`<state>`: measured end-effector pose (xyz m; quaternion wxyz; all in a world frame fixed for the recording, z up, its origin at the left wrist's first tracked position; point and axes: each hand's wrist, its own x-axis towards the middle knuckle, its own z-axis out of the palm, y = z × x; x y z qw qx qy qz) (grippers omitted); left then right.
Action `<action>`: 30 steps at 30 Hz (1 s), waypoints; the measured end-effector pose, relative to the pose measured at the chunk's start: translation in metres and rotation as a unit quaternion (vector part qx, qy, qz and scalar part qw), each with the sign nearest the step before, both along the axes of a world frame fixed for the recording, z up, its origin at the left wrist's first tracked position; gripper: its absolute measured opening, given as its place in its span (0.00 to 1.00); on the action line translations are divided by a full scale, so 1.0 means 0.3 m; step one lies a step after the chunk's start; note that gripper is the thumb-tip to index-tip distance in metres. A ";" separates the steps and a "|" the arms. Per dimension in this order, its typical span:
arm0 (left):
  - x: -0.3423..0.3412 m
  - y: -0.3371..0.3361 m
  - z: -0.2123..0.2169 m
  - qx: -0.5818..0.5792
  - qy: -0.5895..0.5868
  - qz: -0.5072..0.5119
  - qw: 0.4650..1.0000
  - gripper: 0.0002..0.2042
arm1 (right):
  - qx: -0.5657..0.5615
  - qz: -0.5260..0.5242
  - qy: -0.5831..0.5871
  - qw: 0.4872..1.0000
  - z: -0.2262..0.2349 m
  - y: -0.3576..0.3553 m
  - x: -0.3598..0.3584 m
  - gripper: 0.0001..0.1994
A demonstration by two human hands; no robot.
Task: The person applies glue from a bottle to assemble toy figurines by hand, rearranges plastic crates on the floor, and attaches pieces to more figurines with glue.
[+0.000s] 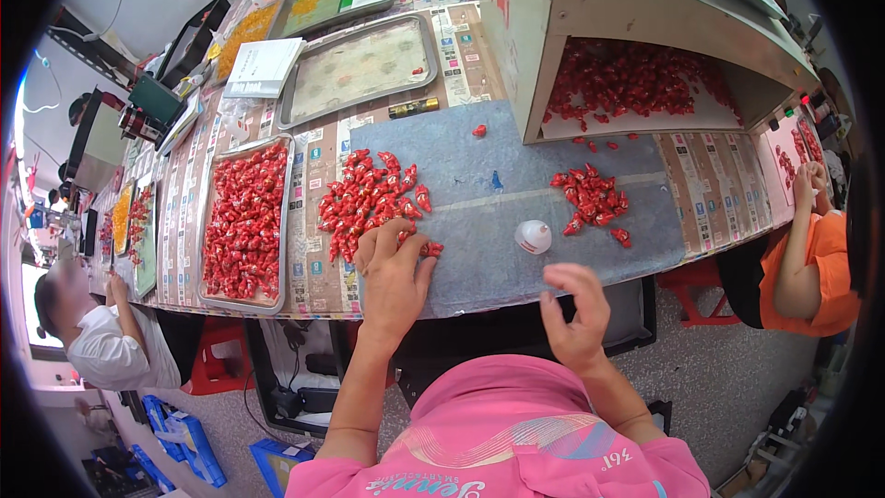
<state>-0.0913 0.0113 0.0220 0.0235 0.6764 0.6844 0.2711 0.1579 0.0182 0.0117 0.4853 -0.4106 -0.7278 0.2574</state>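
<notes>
My left hand (395, 275) rests at the near edge of a loose pile of small glossy red pieces (369, 192). Its fingers are curled, closed around a red piece at the fingertips, partly hidden by them. To the right, my right hand (577, 312) hovers by the table's near edge, empty, with thumb and forefinger apart. Just beyond it, a small white rounded bottle (533, 236) lies on the blue-grey cloth (479, 207). A smaller heap of red pieces (590, 195) is spread to the right of the bottle.
A metal tray (289, 221) full of red pieces stands left. Another tray (359, 74) lies beyond, near a dark cylinder (413, 108). An open-fronted metal box (525, 37) holding red pieces rises at the back right. Seated people (120, 341) work nearby.
</notes>
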 end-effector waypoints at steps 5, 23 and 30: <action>-0.004 0.008 -0.003 0.017 -0.031 -0.034 0.999 0.12 | -0.056 0.083 0.025 0.995 -0.015 -0.020 -0.081 0.14; 0.083 -0.074 0.027 -0.124 -0.609 -0.156 0.768 0.13 | -0.297 0.180 0.178 0.921 0.021 0.036 -0.115 0.06; 0.079 -0.073 0.032 -0.123 -0.588 -0.163 0.783 0.13 | -0.295 0.193 0.172 0.920 0.023 0.041 -0.111 0.05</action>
